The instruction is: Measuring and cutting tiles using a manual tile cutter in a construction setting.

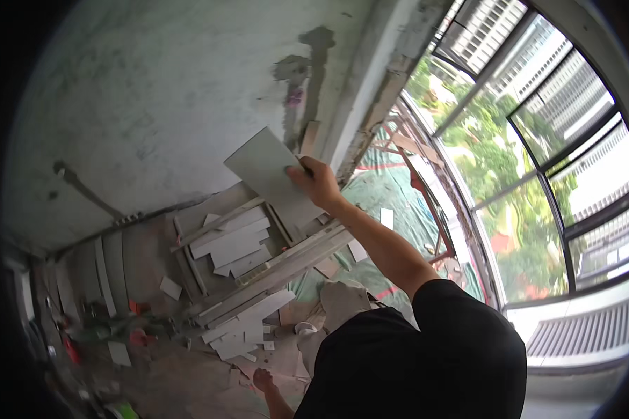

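Note:
My right hand (316, 183) reaches out in front of the wall and grips a flat, pale grey rectangular board (264, 167) by its right edge, the board tilted. A small dark patch shows beside the thumb; what it is I cannot make out. Low in the view my left hand (263, 379) hangs beside my body with its fingers curled; whether anything is inside them is hidden. Below the held board, pale cut panel pieces (234, 241) lie in a loose stack within a wooden frame. More white offcuts (248, 328) are scattered on the floor nearer to me.
Long timber beams (279, 269) run diagonally across the floor. Green sheeting (374, 192) covers the floor along the large windows (538, 160) at the right. The bare wall (175, 91) has patched streaks. Tools and clutter (133, 325) lie at the left.

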`<state>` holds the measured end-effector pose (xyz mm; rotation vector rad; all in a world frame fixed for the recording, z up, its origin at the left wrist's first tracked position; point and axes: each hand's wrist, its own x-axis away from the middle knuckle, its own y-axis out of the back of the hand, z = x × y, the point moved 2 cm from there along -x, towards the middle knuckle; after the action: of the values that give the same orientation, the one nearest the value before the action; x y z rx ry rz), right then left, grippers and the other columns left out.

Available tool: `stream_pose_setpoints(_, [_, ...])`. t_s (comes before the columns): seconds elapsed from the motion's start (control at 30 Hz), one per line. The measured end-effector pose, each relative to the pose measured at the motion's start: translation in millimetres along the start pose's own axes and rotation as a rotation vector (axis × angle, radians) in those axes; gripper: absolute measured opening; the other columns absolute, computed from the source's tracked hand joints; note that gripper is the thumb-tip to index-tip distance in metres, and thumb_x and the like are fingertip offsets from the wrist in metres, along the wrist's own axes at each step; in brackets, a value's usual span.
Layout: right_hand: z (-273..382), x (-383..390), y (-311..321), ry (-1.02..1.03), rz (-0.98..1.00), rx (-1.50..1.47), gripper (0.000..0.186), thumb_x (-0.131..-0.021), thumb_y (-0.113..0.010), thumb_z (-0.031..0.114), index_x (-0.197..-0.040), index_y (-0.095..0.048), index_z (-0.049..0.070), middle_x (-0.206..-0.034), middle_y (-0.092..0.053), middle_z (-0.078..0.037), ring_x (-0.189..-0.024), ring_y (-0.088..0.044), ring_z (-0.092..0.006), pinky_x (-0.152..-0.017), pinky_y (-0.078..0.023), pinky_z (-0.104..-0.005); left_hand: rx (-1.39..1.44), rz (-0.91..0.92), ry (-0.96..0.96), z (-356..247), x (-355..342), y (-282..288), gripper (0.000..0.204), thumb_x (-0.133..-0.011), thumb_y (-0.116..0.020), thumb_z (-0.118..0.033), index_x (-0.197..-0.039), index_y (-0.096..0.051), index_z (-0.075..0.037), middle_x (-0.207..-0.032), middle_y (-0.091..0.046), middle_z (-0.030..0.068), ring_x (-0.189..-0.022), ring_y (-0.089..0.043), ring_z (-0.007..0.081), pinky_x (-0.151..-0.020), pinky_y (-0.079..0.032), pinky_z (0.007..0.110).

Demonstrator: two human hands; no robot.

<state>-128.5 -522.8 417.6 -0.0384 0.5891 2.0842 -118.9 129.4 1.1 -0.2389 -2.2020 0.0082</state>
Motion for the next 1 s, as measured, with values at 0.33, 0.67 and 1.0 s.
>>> stream_pose_setpoints(0.33, [-178, 144, 166, -0.430, 0.013, -0.281, 0.053, -0.106, -0.073, 0.050, -0.106, -0.077, -0.003, -0.081, -0.067, -0.005, -0.077, -0.059, -0.0114, -0.069, -0.049, -0.0365, -0.587, 0.439, -0.506, -43, 138, -291, 0.059, -0.112, -0.064, -0.046, -0.140, -0.063, 0.006, -0.112, -0.075, 0.0155, -0.099, -0.074, 0.0240, -0.087, -0.060, 0.039])
stream_pose_setpoints(0.67, [-281, 194, 350, -0.476, 0.165, -0.151, 0.059, -0.101, -0.074, 0.054, -0.102, -0.077, -0.004, -0.082, -0.070, -0.022, -0.079, -0.069, -0.0314, -0.079, -0.053, -0.0474, -0.357, 0.756, -0.350, 33, 288, -691, 0.061, -0.114, -0.060, -0.041, -0.151, -0.055, 0.007, -0.142, -0.067, 0.0191, -0.125, -0.069, 0.0289, -0.106, -0.057, 0.041])
stream_pose_setpoints(1.0, [-325, 264, 470, -0.356, 0.091, 0.247, 0.123, -0.076, -0.094, 0.056, -0.173, -0.030, 0.015, -0.162, -0.044, -0.025, -0.146, -0.049, -0.0468, -0.120, -0.042, -0.0543, -0.502, 0.779, -0.192, 124, 273, -818, 0.037, -0.110, -0.070, -0.026, -0.130, -0.068, 0.005, -0.123, -0.074, 0.0103, -0.102, -0.074, 0.0197, -0.083, -0.064, 0.036])
